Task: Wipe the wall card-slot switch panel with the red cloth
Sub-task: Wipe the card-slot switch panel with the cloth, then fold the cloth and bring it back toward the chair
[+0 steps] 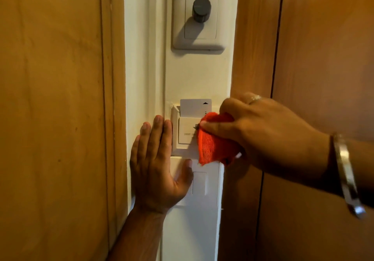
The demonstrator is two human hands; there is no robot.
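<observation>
The white card-slot switch panel (185, 134) is mounted on a narrow white wall strip, with a white key card (192, 107) standing upright in its slot. My right hand (261, 131) is shut on a bunched red cloth (214, 141) and presses it against the panel's right half, hiding that side. My left hand (155, 163) lies flat and open against the wall just left of the panel, its thumb resting on the white switch plate (199, 184) below.
Above the panel sits a white plate with a dark round dimmer knob (201, 8). Brown wooden panels flank the white strip on the left (52, 109) and right (313, 48). A metal bangle (348, 175) circles my right wrist.
</observation>
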